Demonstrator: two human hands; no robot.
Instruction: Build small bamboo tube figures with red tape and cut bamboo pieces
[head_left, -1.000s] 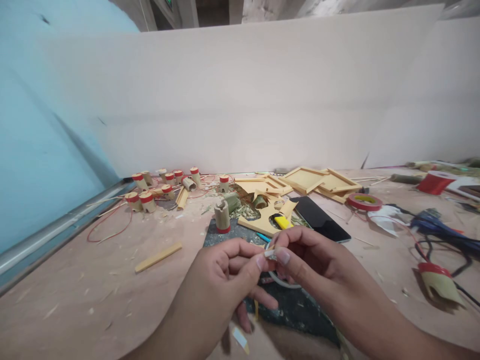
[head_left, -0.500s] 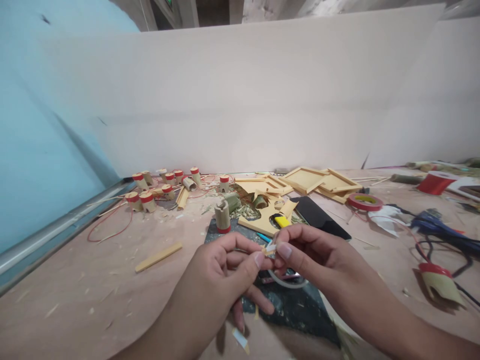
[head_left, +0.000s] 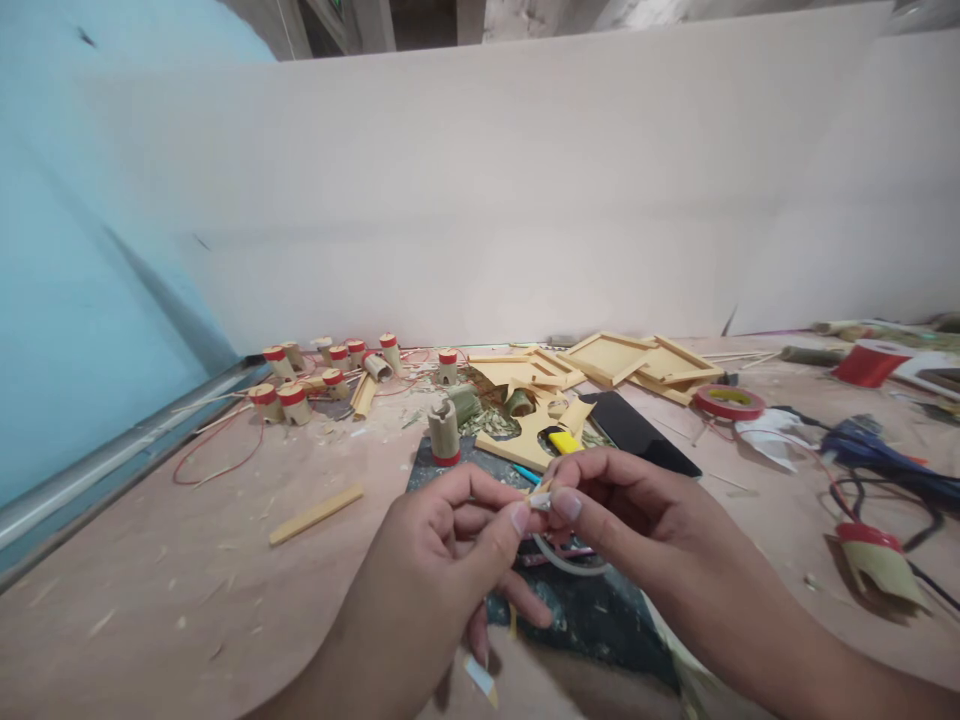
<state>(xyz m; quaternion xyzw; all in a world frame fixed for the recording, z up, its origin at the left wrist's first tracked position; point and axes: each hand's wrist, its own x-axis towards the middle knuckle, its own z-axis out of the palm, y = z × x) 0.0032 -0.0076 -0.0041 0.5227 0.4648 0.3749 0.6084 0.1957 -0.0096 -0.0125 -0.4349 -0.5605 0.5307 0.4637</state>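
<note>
In front of me both hands pinch a small white-and-tan strip (head_left: 539,499), perhaps tape, between thumb and forefinger. My left hand (head_left: 439,565) is closed on its left end, the other fingers curled loosely below. My right hand (head_left: 637,525) grips the right end. Under them lies a dark mat (head_left: 592,620) with a translucent white ring (head_left: 574,567), partly covered by my fingers. A second white-and-tan piece (head_left: 480,680) shows just below my left fingers. Beyond the hands are a blue pen (head_left: 528,474) and a yellow-handled tool (head_left: 564,441).
A notched bamboo tube (head_left: 444,437) stands at the mat's far left corner. Several red-banded bamboo tubes (head_left: 294,402) are farther left. Behind my right hand lie a black phone (head_left: 637,435), wooden frames (head_left: 611,358) and a red tape roll (head_left: 727,402). A wooden strip (head_left: 316,515) lies left.
The strip between my fingertips has turned slightly, showing more tan along its upper edge. Both hands stay in nearly the same place.
</note>
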